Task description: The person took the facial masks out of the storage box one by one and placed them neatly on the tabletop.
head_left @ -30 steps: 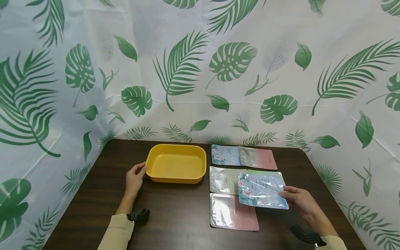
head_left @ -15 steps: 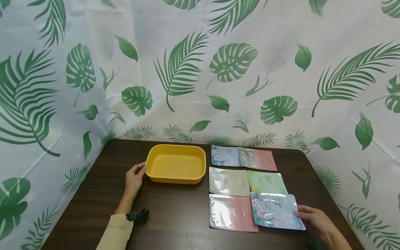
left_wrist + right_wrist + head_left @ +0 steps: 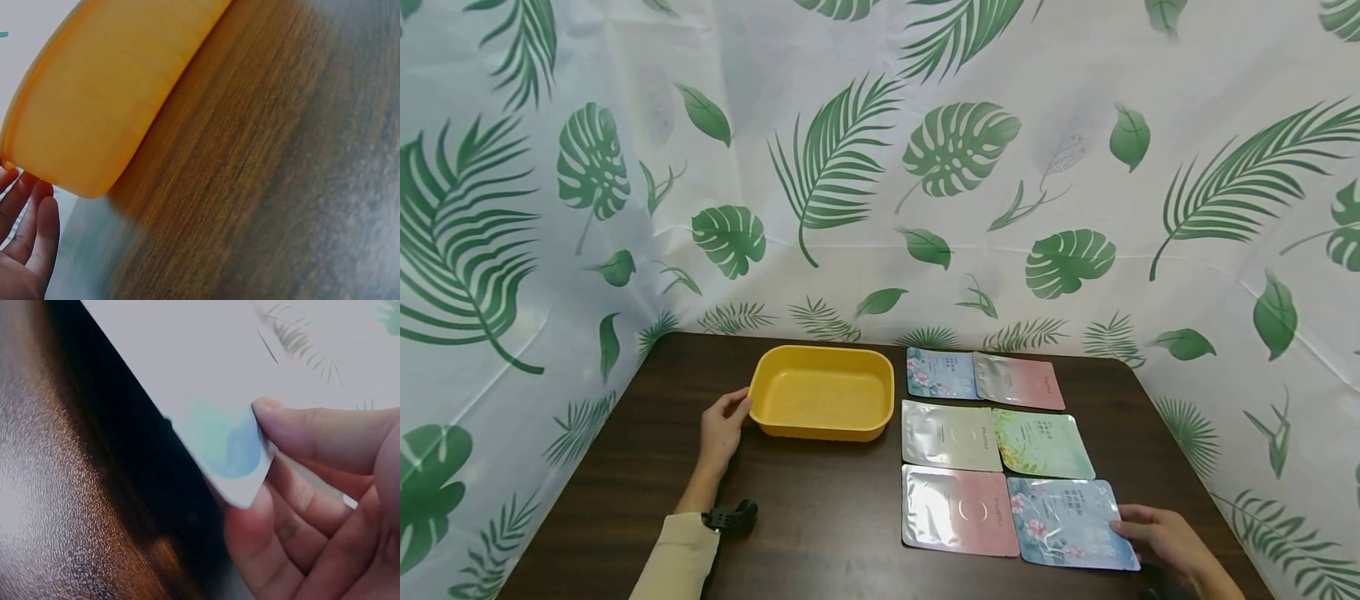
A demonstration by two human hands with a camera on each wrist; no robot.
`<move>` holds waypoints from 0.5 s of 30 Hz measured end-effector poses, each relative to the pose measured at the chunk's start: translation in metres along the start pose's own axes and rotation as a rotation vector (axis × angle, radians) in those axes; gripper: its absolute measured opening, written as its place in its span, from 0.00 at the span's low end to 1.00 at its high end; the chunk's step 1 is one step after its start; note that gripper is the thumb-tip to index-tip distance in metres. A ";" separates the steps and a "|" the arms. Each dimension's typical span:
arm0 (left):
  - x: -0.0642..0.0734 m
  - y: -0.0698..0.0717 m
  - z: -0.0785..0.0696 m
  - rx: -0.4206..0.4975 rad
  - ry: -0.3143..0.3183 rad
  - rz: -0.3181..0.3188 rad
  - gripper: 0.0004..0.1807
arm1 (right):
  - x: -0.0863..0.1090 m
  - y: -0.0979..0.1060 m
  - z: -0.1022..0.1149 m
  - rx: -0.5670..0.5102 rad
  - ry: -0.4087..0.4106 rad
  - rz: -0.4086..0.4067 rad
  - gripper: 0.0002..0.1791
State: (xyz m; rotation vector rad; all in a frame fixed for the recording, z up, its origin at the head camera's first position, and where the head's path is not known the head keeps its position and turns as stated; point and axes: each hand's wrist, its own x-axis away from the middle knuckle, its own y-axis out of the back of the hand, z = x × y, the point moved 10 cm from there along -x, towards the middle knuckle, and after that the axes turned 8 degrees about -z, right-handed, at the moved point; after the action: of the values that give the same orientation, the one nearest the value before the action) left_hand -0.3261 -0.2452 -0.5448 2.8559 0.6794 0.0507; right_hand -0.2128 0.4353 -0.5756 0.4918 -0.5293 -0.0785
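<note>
In the head view my left hand (image 3: pixel 722 429) is at the left end of a yellow plastic basin (image 3: pixel 822 396), thumb and forefinger pinching its rim. The left wrist view shows the other fingers (image 3: pixel 47 231) near the basin's outer wall (image 3: pixel 106 94). My right hand (image 3: pixel 1168 542) pinches the right edge of a blue, flower-printed sheet mask packet (image 3: pixel 1067 523), thumb on top and fingers beneath. A corner of that packet (image 3: pixel 219 444) is between thumb and fingers in the right wrist view. It lies beside a pink-silver packet (image 3: pixel 958 510), just in front of a green one (image 3: pixel 1043 443).
A pale silver packet (image 3: pixel 951 435) lies left of the green one. Farther back are another blue packet (image 3: pixel 942 373) and a pink one (image 3: pixel 1021 382), their edges meeting. All are on the dark wooden table (image 3: pixel 820 517). A leaf-printed curtain (image 3: pixel 850 167) hangs behind it.
My right hand has brought the blue packet down and toward me, from over the green and silver packets to the table beside the pink-silver one. The left hand and basin stay put.
</note>
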 end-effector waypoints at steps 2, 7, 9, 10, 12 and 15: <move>0.000 0.000 0.000 -0.002 -0.002 -0.001 0.20 | -0.001 0.002 0.003 0.074 0.021 -0.052 0.28; 0.001 -0.001 0.000 -0.002 -0.003 0.004 0.19 | -0.001 0.006 0.004 0.167 0.029 -0.138 0.23; 0.001 -0.001 0.000 0.001 -0.004 0.010 0.19 | 0.000 0.007 0.004 0.183 0.028 -0.153 0.22; 0.001 -0.002 -0.001 -0.001 -0.005 0.013 0.20 | 0.000 0.008 0.004 0.189 0.031 -0.153 0.21; 0.001 -0.002 -0.001 -0.002 -0.002 0.016 0.20 | 0.000 0.009 0.006 0.199 0.034 -0.159 0.19; 0.001 -0.001 -0.002 -0.005 0.010 0.019 0.20 | 0.001 0.011 0.008 0.207 0.038 -0.160 0.17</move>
State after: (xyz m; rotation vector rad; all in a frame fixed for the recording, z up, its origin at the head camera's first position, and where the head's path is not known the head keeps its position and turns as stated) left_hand -0.3264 -0.2434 -0.5430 2.8592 0.6529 0.0695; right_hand -0.2167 0.4412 -0.5642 0.7366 -0.4619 -0.1681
